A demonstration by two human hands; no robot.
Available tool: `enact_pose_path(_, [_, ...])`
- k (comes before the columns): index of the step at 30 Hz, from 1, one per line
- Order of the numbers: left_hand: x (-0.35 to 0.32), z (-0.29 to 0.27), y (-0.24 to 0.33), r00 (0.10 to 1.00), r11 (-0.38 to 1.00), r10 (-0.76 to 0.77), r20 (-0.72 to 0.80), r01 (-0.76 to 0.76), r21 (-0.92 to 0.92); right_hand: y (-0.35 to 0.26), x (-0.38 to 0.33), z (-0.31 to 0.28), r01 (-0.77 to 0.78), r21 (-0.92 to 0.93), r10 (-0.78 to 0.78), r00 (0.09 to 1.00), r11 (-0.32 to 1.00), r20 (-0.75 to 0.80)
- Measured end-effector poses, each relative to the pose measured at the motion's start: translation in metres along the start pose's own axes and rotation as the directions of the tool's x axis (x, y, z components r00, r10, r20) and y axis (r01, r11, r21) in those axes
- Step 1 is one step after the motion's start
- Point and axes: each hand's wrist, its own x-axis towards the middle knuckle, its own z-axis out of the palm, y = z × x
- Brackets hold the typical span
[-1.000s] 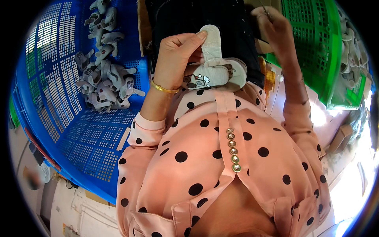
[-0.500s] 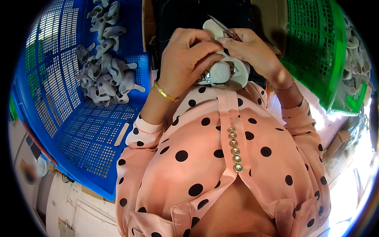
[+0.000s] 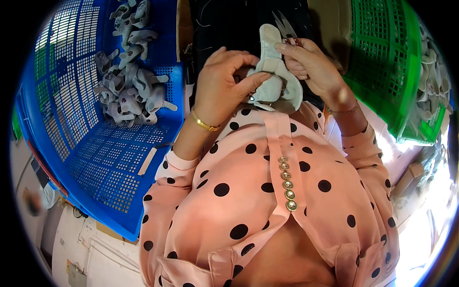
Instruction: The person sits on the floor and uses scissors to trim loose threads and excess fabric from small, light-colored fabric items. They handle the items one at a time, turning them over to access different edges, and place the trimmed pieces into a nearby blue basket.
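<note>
A pale, padded fabric piece (image 3: 268,91), stitched and shaped like a small shoe upper with a strap, is held in front of my waist. My left hand (image 3: 227,79) grips its left side, thumb on top and fingers partly hidden behind it. The rounded strap (image 3: 270,36) points up and away from me. Beside the strap, my right hand (image 3: 308,60) is closed around a small pair of scissors (image 3: 288,29) with reddish handles. Their blades point away from me and stand slightly apart. The right thumb is close to the strap; I cannot tell whether it touches.
To my left a blue plastic basket (image 3: 98,167) holds a pile of similar grey strapped pieces (image 3: 131,91). On the right stands a green basket (image 3: 382,81), with more pale pieces (image 3: 430,81) beyond it. Cardboard (image 3: 330,28) is at the far side, near my dark-clothed lap.
My right hand has moved slightly right, and the scissors have swung from pointing left to pointing away, blades now apart. The strap shows more fully, and my left fingers have loosened and shifted.
</note>
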Motion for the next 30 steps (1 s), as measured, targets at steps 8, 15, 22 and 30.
enact_pose_path(8, [0.002,0.008,0.005,0.885,0.707,-0.452,0.114,0.433,-0.559,0.006,-0.008,-0.007,0.267,-0.941,-0.697,0.716,0.207,0.05])
enact_pose_path(15, [0.003,0.001,0.005,0.876,0.711,-0.452,0.168,0.467,-0.526,-0.009,-0.021,0.001,0.13,-0.917,-0.57,0.748,-0.377,0.34])
enact_pose_path(22, [0.002,-0.003,0.01,0.868,0.704,-0.467,0.168,0.48,-0.524,-0.014,-0.017,0.006,0.162,-0.884,-0.572,0.709,-0.438,0.413])
enact_pose_path(30, [0.0,-0.003,0.014,0.863,0.68,-0.472,0.18,0.486,-0.549,-0.016,-0.017,0.006,0.174,-0.873,-0.558,0.708,-0.456,0.432])
